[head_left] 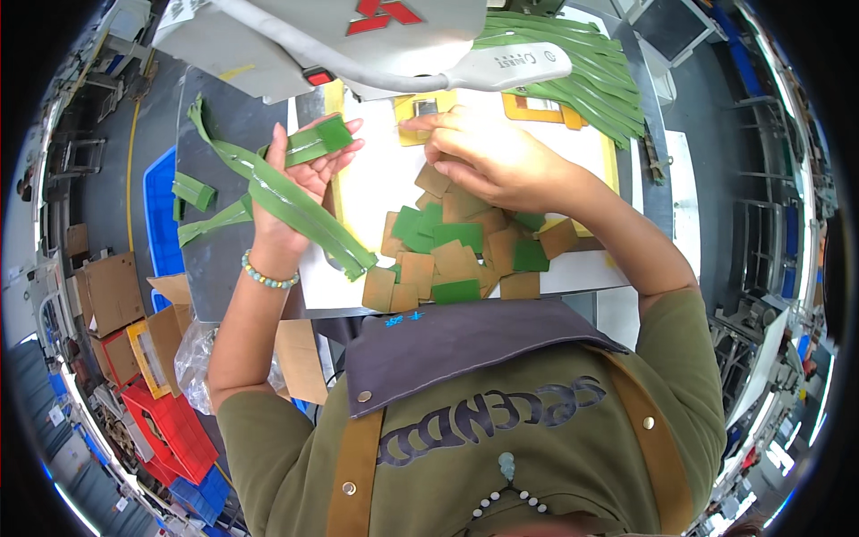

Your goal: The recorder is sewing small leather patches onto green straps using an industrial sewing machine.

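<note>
Left hand (309, 170) is gripping a bundle of green leather strips (286, 201) above the counter (380, 192). Right hand (488, 161) is pinching closed on something small under the sewing machine (376, 40); what it is, I cannot tell. Many green and tan patches (452, 255) are lying piled unsewn; judging by this, much is remaining.

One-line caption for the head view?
Left hand holds long green strips; right hand works under a sewing machine.

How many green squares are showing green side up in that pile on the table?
About 5 green squares: two side by side at the pile's left, one at right, one at the front, one partly under the right hand. More may be hidden underneath.
</note>
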A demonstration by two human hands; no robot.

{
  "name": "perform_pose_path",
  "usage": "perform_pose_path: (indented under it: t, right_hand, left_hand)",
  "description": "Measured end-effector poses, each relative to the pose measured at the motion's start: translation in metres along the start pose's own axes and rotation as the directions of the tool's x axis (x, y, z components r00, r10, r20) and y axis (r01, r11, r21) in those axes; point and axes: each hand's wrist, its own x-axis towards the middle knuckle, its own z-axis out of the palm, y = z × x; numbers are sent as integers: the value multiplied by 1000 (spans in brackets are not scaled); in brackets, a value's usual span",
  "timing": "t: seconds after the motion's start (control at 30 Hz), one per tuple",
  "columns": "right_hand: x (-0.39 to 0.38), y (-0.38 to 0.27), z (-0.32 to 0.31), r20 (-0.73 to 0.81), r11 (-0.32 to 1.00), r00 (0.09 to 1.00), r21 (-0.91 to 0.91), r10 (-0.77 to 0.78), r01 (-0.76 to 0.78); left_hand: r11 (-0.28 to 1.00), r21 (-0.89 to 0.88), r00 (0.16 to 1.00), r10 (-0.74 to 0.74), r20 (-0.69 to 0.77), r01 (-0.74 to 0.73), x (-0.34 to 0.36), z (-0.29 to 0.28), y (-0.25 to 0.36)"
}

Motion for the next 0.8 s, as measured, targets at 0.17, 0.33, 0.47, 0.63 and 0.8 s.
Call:
perform_pose_path:
  t: [0.17,0.33,0.47,0.63,0.8]
  right_hand:
    - [14,12,-1,129,997,990,33,65,-69]
    - [17,23,-9,32,978,997,-194,-75,80]
    - [24,20,-18,52,914,996,-402,79,-52]
    - [31,42,-4,-234,826,933,-554,-273,102]
    - [37,41,2,-328,808,902,-588,-279,36]
  left_hand:
    - [996,80,997,-26,-67,31,0,15,-6]
    - [996,42,994,-76,-80,80,6,29,-22]
    - [998,64,998,-27,-50,30,14,32,-24]
    - [996,-63,995,-69,-69,64,21,35,-20]
    - [994,-94,996,-59,-67,52,21,28,-22]
